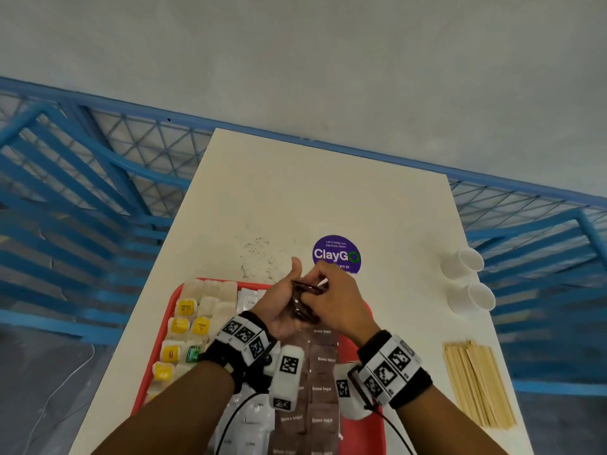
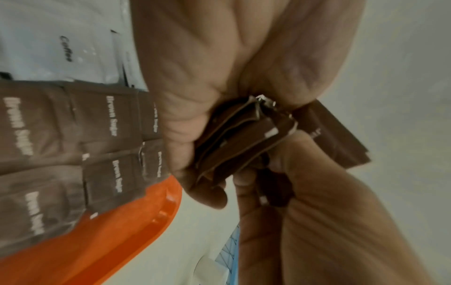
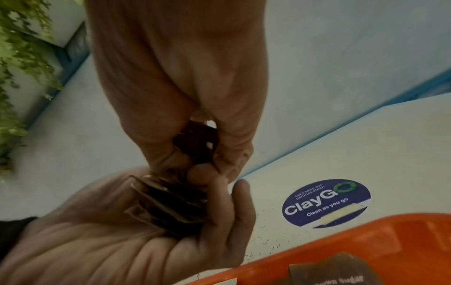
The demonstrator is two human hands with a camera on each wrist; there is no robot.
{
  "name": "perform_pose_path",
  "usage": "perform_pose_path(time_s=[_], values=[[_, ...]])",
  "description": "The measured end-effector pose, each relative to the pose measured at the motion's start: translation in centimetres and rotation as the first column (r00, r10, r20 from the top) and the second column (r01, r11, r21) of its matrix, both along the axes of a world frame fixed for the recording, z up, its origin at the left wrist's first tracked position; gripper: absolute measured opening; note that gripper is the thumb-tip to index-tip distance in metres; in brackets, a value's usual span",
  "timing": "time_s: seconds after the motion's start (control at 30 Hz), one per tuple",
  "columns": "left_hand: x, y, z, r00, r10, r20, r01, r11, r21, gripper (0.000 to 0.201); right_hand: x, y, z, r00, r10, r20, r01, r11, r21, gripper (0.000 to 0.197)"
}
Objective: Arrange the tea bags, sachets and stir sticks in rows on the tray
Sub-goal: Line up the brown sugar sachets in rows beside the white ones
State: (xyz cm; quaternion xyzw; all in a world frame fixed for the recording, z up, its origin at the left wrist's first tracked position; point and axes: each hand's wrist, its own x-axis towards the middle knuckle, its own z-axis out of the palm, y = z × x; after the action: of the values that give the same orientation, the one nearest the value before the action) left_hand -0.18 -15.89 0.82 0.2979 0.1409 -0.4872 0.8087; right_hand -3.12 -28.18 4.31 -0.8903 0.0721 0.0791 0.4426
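At the left of the red tray (image 1: 144,382), tea bags (image 1: 184,326) with yellow tags, and one with a green tag, lie in rows along its left side; beside them, toward the middle, white coffee sachets (image 1: 254,418) lie flat; next to those, brown sugar sachets (image 1: 323,389) are laid in columns running down the tray. Above the tray the left hand (image 1: 279,310) is turned palm up, thumb raised, its fingers curled around a small stack of brown sachets (image 2: 234,142) held on edge; the right hand (image 1: 335,300) meets it from the right, fingers and thumb pinching a single brown sachet (image 2: 329,135) at the top of that stack. A round purple ClayGo sticker (image 1: 336,254) sits on the white table (image 1: 328,192) just beyond the hands; dark specks lie to its left. Further right, two white paper cups (image 1: 468,280) lie on their sides; nearer the right edge, a bundle of wooden stir sticks (image 1: 479,385) lies on the table, well apart from the tray.
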Motion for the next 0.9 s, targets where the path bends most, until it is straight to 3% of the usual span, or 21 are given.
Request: perform_pose_path(time_s=[0.13, 0.27, 0.4, 0.53, 0.6, 0.67, 0.73, 0.9], values=[[-2.3, -0.3, 0.8, 0.994, 0.088, -0.061, -0.088, 0.996, -0.006, 0.07, -1.7, 0.5, -0.4, 0.987, 0.158, 0.042, -0.142, 0.958, -0.25, 0.015], [-4.2, 0.2, 1.4, 0.995, 0.102, -0.02, -0.103, 0.993, -0.051, 0.083, -3.4, 0.2, -0.3, 0.974, 0.225, -0.015, -0.203, 0.847, -0.491, 0.025], [-5.2, 0.0, 1.4, 0.994, 0.043, 0.102, -0.047, 0.998, 0.035, 0.048, -4.5, 0.8, 0.6, 0.968, 0.232, -0.091, -0.247, 0.852, -0.462, 0.028], [-5.5, 0.6, 0.3, 0.988, 0.054, 0.146, -0.067, 0.994, 0.087, 0.022, -5.2, -0.2, 2.6, 0.968, 0.2, -0.155, -0.227, 0.957, -0.182, 0.036], [-5.6, 1.4, -0.2, 0.984, 0.074, 0.16, -0.082, 0.996, 0.047, 0.029, -6.0, -1.5, 3.4, 0.981, 0.133, -0.139, -0.123, 0.989, 0.077, 0.045], [-5.9, 2.1, 0.2, 0.975, 0.082, 0.207, -0.096, 0.994, 0.058, 0.042, -7.1, -2.4, 3.6, 0.992, -0.001, -0.128, 0.042, 0.949, 0.313, 0.052], [-6.5, 2.5, 1.0, 0.949, 0.05, 0.312, -0.085, 0.992, 0.098, 0.045, -8.1, -2.6, 3.2, 0.985, -0.101, -0.142, 0.153, 0.888, 0.434, 0.051], [-8.3, 3.3, 3.2, 0.919, 0.043, 0.392, -0.108, 0.984, 0.145, 0.008, -10.1, -2.2, 2.5, 0.976, -0.161, -0.145, 0.216, 0.795, 0.567, 0.041]])
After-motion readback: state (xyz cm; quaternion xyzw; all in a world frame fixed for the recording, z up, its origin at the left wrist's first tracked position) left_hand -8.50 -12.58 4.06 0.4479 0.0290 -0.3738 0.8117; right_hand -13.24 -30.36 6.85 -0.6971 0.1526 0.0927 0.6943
